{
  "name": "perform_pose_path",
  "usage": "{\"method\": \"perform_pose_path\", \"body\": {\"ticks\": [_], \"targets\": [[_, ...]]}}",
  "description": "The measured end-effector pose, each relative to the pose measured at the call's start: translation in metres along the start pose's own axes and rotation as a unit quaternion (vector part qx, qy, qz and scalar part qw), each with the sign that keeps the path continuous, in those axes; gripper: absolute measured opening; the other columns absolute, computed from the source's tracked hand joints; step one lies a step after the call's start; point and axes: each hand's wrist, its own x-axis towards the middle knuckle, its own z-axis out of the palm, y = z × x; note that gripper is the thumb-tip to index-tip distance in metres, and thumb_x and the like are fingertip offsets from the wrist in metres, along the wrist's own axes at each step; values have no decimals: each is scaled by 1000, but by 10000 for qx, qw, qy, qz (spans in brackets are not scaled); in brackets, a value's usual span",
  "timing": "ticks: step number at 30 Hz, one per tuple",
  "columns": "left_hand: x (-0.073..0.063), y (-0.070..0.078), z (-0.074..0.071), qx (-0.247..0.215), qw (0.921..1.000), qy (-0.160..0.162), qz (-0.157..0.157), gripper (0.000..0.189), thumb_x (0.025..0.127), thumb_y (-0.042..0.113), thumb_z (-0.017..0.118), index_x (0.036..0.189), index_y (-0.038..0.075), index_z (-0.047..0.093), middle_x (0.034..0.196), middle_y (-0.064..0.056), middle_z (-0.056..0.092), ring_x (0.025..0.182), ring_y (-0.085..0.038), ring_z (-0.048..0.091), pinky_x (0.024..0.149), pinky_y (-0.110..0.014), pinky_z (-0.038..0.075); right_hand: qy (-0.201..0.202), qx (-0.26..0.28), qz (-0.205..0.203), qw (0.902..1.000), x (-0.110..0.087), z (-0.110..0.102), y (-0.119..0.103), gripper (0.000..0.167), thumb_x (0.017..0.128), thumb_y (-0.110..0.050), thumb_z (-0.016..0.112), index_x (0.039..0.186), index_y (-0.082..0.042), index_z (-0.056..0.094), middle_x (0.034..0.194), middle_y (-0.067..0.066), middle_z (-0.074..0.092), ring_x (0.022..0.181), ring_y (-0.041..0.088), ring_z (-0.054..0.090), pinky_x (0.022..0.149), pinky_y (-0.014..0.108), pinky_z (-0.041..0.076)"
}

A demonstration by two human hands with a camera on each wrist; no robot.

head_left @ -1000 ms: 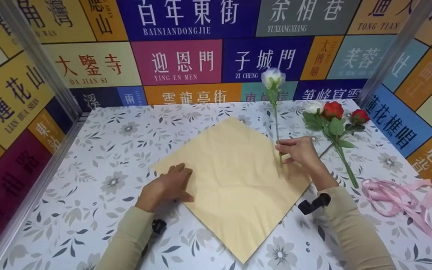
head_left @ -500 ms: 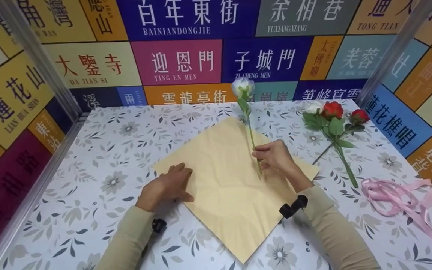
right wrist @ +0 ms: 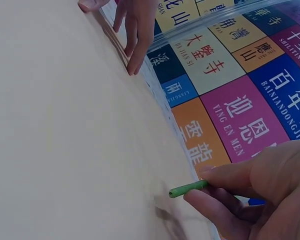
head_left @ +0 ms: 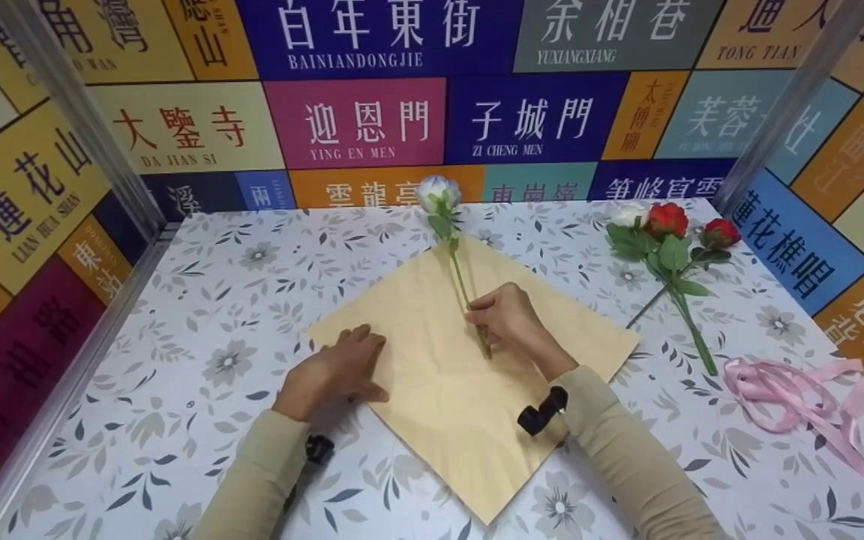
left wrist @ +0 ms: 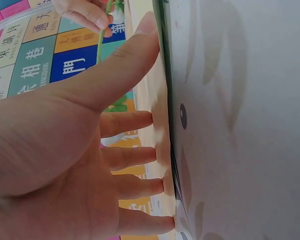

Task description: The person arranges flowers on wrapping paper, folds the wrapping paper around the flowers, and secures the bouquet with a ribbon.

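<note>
A square sheet of tan wrapping paper (head_left: pixel 447 405) lies cornerwise on the table. My right hand (head_left: pixel 511 319) pinches the green stem of a white artificial rose (head_left: pixel 438 196) low down, over the paper; the bloom points to the back of the table. In the right wrist view the cut stem end (right wrist: pixel 187 189) pokes out between thumb and fingers, just above the sheet. My left hand (head_left: pixel 334 371) rests on the paper's left edge. Its straight, spread fingers (left wrist: pixel 132 156) touch the sheet with their tips in the left wrist view.
At the back right lie another white rose (head_left: pixel 627 215) and red roses (head_left: pixel 666 220) with green stems. A loose pink ribbon (head_left: pixel 784 397) is heaped near the table's right side. Panels with printed characters (head_left: pixel 357 124) stand behind and beside the flower-patterned table (head_left: pixel 199 420).
My right hand has carried the white rose leftward, from the paper's right side to about its middle, and the bloom sits lower in view. My left hand has stayed in place.
</note>
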Motion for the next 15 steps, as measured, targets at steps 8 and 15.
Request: {"method": "perform_pose_path", "body": {"ticks": [8, 15], "targets": [[4, -1, 2, 166, 9998, 54, -4, 88, 84, 36, 80, 152, 3, 35, 164, -25, 22, 152, -46, 19, 119, -66, 23, 3, -272, -153, 9995, 1, 22, -13, 25, 90, -8, 73, 114, -2, 75, 95, 17, 77, 59, 13, 63, 51, 25, 53], [7, 0, 3, 292, 9995, 27, -133, 91, 83, 38, 81, 153, 4, 34, 165, -22, 22, 153, -43, 19, 117, -67, 25, 78, -272, -187, 9994, 5, 37, -16, 20, 87, -5, 75, 107, 0, 77, 107, 18, 74, 67, 16, 68, 52, 27, 57]]}}
